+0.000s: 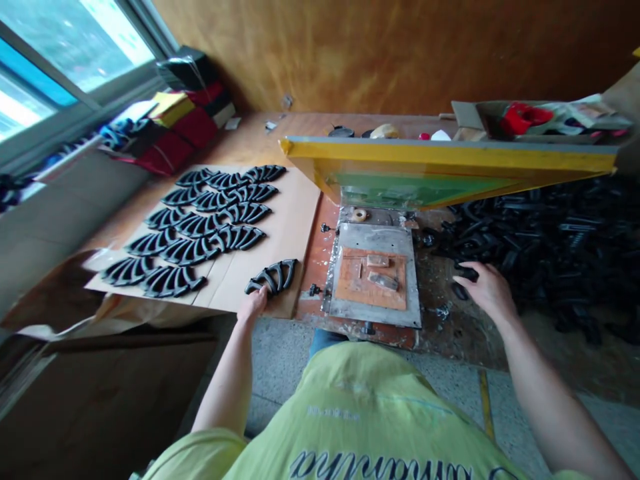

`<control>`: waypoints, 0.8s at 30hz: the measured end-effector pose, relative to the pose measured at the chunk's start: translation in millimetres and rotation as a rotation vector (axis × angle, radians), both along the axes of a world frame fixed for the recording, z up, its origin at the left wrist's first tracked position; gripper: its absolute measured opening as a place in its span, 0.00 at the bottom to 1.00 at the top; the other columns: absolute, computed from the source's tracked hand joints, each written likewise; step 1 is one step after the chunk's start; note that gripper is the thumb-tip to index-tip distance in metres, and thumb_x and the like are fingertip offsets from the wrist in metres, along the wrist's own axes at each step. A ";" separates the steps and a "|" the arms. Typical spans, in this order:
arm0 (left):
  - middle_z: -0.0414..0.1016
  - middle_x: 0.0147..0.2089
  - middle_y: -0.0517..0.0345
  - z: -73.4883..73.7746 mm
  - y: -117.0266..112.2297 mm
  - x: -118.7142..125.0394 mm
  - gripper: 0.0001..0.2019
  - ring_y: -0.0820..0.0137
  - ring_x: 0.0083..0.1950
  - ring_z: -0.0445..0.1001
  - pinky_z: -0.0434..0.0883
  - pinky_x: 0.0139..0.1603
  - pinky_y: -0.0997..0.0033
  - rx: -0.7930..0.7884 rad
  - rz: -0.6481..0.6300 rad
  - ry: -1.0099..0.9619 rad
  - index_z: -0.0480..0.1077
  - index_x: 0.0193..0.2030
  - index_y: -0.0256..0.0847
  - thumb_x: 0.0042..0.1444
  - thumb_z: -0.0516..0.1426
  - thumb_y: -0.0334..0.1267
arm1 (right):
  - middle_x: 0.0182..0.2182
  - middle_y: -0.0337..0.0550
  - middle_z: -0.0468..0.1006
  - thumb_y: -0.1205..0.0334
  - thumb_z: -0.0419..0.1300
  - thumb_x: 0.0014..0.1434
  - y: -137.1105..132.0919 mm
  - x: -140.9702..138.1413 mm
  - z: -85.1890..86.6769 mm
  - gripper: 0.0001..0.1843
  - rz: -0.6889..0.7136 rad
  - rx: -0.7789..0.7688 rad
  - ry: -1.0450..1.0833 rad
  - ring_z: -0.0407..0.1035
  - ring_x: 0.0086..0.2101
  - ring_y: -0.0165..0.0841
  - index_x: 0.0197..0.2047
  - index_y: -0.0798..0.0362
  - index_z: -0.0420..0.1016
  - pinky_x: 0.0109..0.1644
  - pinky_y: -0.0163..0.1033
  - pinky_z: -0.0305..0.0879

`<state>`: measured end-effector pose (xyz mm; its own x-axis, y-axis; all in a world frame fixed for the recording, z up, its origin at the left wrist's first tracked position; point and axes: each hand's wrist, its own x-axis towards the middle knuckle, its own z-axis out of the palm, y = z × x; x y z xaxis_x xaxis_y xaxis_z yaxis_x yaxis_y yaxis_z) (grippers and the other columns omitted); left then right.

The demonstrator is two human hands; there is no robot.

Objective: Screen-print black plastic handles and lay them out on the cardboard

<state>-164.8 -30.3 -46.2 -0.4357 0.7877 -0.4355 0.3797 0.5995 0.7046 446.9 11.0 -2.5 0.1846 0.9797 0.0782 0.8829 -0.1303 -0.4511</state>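
My left hand (253, 305) grips the end of a black arched moulded piece (273, 277) at the near edge of a cardboard sheet (295, 207). Several matching black pieces (197, 227) lie on that sheet in neat rows. My right hand (487, 290) is over a large heap of black moulded pieces (545, 247), its fingers touching a loose piece (466, 273). Whether that piece is gripped is hard to see. Between my hands is a metal print bed (375, 277) with an orange pad, below a raised yellow screen frame (445, 157).
A wooden table (305, 123) runs to an orange-brown wall, with small items along its far side. A red object sits in a box (525, 119) at the back right. Folded red and yellow goods lie by the window at the left. Brown paper hangs at the lower left.
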 end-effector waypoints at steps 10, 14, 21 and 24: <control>0.68 0.18 0.63 112.1 97.3 91.8 0.20 0.77 0.16 0.63 0.59 0.19 0.78 0.522 -0.150 -0.182 0.72 0.39 0.35 0.64 0.53 0.53 | 0.32 0.44 0.79 0.46 0.61 0.56 15.2 -176.3 -10.6 0.16 0.173 -0.018 0.286 0.73 0.35 0.38 0.34 0.51 0.71 0.41 0.41 0.65; 0.71 0.24 0.60 190.6 122.5 157.4 0.27 0.76 0.20 0.65 0.66 0.23 0.75 0.787 -0.153 -0.518 0.69 0.57 0.41 0.64 0.49 0.59 | 0.35 0.48 0.78 0.50 0.62 0.58 13.3 -191.2 -19.0 0.13 0.186 0.041 0.043 0.72 0.39 0.41 0.33 0.50 0.69 0.45 0.42 0.64; 0.73 0.27 0.56 198.9 83.3 176.9 0.29 0.74 0.24 0.69 0.67 0.24 0.75 0.753 -0.200 -0.666 0.73 0.50 0.40 0.62 0.47 0.63 | 0.33 0.44 0.79 0.52 0.64 0.56 15.9 -152.3 -2.8 0.11 0.111 0.142 0.113 0.72 0.36 0.38 0.35 0.51 0.73 0.42 0.40 0.69; 0.75 0.31 0.56 164.0 44.9 163.2 0.29 0.74 0.25 0.69 0.66 0.23 0.76 0.538 -0.221 -0.664 0.74 0.47 0.41 0.61 0.48 0.65 | 0.30 0.40 0.78 0.52 0.55 0.63 31.9 -114.5 13.6 0.16 -0.018 0.216 0.202 0.70 0.33 0.33 0.36 0.55 0.76 0.39 0.36 0.70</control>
